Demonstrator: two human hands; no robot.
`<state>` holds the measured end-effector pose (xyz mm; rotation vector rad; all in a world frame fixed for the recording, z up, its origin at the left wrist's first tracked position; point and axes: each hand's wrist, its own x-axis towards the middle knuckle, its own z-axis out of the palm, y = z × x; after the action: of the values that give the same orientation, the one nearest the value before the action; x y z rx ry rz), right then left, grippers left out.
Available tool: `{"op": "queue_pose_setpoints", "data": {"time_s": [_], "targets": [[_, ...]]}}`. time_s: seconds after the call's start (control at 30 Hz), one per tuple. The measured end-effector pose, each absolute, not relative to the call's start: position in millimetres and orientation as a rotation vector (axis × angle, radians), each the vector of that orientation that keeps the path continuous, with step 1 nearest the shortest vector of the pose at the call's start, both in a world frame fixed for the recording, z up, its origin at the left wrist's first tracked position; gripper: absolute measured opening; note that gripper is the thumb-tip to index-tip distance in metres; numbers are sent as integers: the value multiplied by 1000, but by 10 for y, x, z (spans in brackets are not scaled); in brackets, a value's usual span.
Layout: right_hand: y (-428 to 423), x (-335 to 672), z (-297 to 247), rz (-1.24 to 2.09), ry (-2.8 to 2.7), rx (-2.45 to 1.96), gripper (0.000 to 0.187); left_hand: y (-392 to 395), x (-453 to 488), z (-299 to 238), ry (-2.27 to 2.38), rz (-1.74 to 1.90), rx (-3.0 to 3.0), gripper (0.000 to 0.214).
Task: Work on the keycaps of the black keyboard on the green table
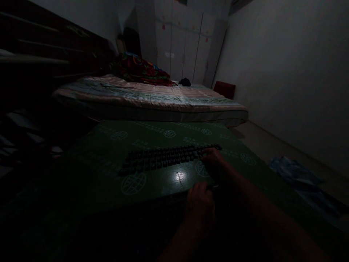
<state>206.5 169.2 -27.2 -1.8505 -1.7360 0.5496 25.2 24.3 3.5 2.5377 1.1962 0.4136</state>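
Rows of dark keycaps (160, 158) lie spread in a keyboard layout on a green table (158, 185). At their right end is my right hand (213, 157), its fingers drawn together and touching the keycaps; what is between the fingertips is too dark to make out. Closer to me lies a dark, flat body that looks like a keyboard (141, 214), mostly lost in shadow. My left hand (200, 200) is curled over its far edge near the right end, with the fingertips partly hidden.
Beyond the table is a bed (163, 100) with a striped sheet and a heaped red patterned blanket (144, 71). White wardrobes (180, 47) stand behind it. Bluish cloth (294, 171) lies on the floor at right. The room is very dim.
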Motion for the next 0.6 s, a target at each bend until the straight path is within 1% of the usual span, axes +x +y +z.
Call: {"op": "queue_pose_setpoints", "data": {"time_s": [0.23, 0.43, 0.6], "targets": [[1674, 2046, -256, 565, -1725, -1839, 30, 239, 258, 37, 1207, 379, 2541, 17], [1658, 2040, -247, 584, -1719, -1816, 27, 233, 250, 30, 1187, 435, 2561, 20], [1678, 2045, -265, 591, -1702, -1799, 29, 243, 263, 45, 1198, 404, 2536, 19]]}}
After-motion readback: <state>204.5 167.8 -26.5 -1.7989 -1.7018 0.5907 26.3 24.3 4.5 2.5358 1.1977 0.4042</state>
